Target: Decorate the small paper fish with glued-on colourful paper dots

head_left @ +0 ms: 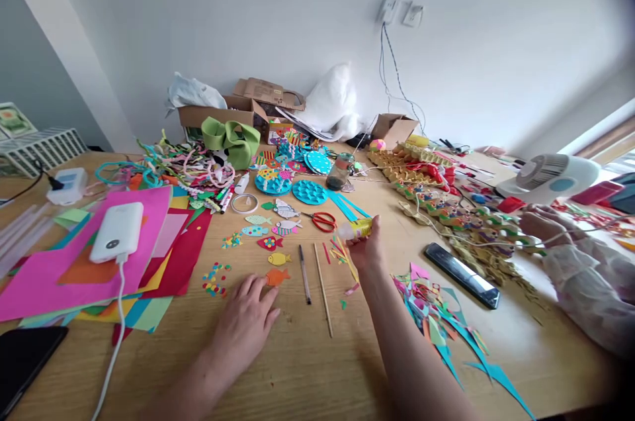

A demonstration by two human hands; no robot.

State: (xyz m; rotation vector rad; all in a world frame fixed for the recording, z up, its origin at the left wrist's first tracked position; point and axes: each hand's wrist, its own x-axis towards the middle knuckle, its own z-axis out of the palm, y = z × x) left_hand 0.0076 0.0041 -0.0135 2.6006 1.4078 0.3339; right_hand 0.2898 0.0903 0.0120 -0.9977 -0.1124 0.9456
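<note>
Print on the yellow bottle (361,229) is showing too small to read; the right grip (370,250) is clasping the bottle. The left grip (247,316) is lying released on the table (297,374), touching the orange fish (278,277).

Bare skin from fingertips to view's edge

Left hand (247,316) bare, fingers (256,290) slim, nails too small to read. Left forearm (191,381) uncovered, smooth outline. Right hand (372,249) bare as well; right forearm (397,335) uncovered, broadening away from the wrist (375,277)
</note>
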